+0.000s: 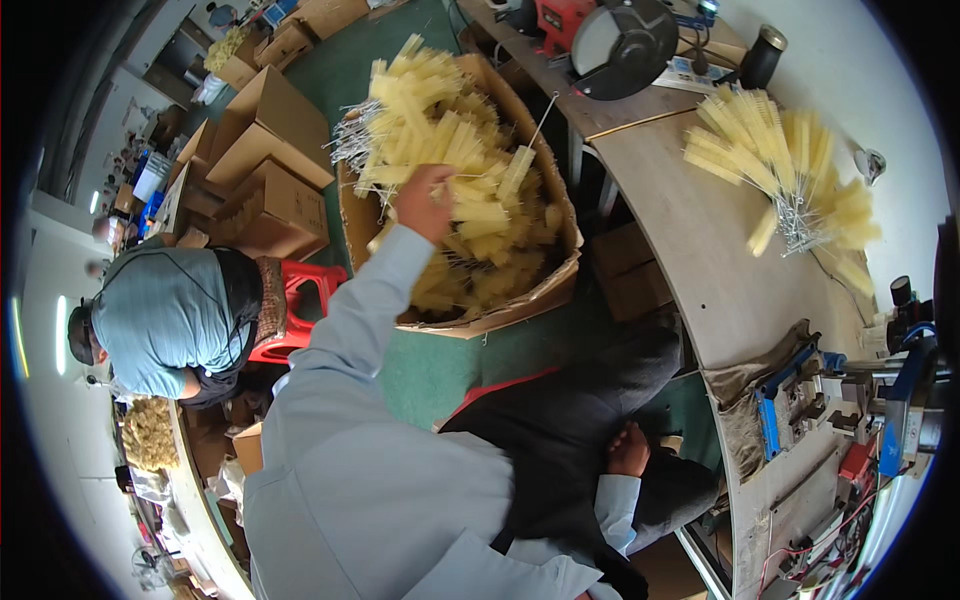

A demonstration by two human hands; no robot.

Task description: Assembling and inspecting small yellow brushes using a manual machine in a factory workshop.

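A large cardboard box (572, 262) in front of me is heaped with pale yellow bristle brushes (480, 130) on twisted wire stems. My left hand (427, 203) reaches over the heap with fingers closed among the brushes; what they grip is partly hidden. One brush (516, 172) leans up at the box's right side, its wire pointing upward. Resting by my dark-trousered leg, my right hand (629, 450) has its fingers curled, and nothing shows in them. More yellow brushes (770, 150) lie bunched on the workbench to the right, their wire ends together.
The workbench (670, 240) curves along my right, bearing a cutting machine with a disc (622, 50), a black cup (764, 55) and blue clamping tools (770, 420). At left, a person (175, 310) bends beside a red stool (305, 300). Cardboard boxes (270, 130) stand behind.
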